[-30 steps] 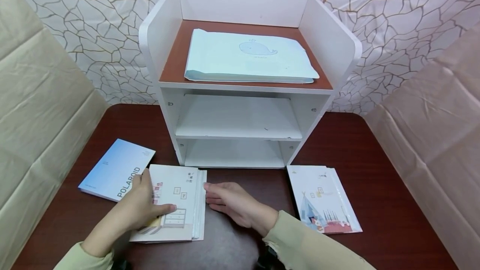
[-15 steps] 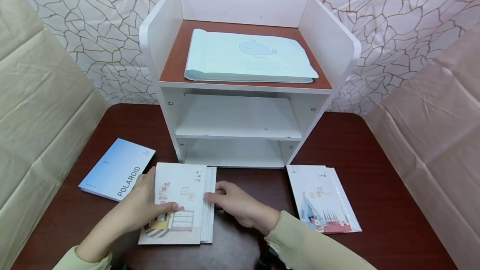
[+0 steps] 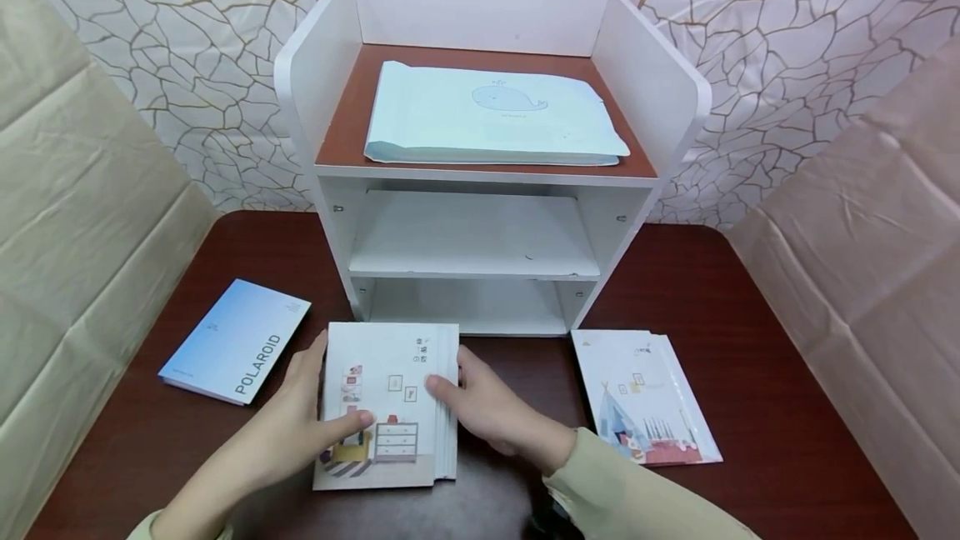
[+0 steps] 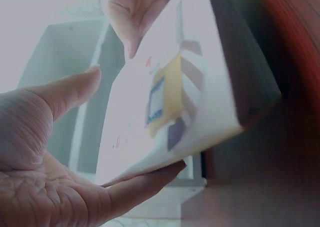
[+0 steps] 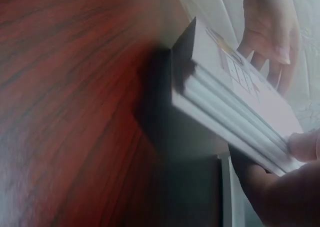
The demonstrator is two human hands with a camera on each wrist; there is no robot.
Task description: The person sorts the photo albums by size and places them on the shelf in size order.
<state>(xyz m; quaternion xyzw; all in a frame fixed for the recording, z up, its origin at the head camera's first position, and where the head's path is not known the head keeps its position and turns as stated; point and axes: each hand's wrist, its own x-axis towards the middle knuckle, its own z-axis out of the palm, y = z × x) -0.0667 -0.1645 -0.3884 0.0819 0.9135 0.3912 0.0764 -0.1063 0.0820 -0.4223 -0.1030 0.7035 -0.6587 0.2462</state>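
Note:
A stack of thin white books (image 3: 375,357), with a printed room scene on the top cover, is in front of the shelf in the head view. My right hand (image 3: 498,411) pinches its right edge, thumb on the cover and fingers underneath. Along the left edge lies my left hand (image 3: 300,423); in the left wrist view its straight fingers (image 4: 145,189) touch the edge while the thumb stands off the cover. The right wrist view shows the layered book edges (image 5: 230,114), slightly stepped, close over the dark table.
A white shelf unit (image 3: 480,269) stands behind, a whale-printed pale package (image 3: 495,119) on its top. A blue POLAROID book (image 3: 236,340) lies at left. More white books (image 3: 645,398) lie at right on the dark red-brown table (image 3: 720,340).
The stack has moved right, with both hands on it. My right thumb has come onto the cover, and the protruding right-hand edges stick out less than half a second ago.

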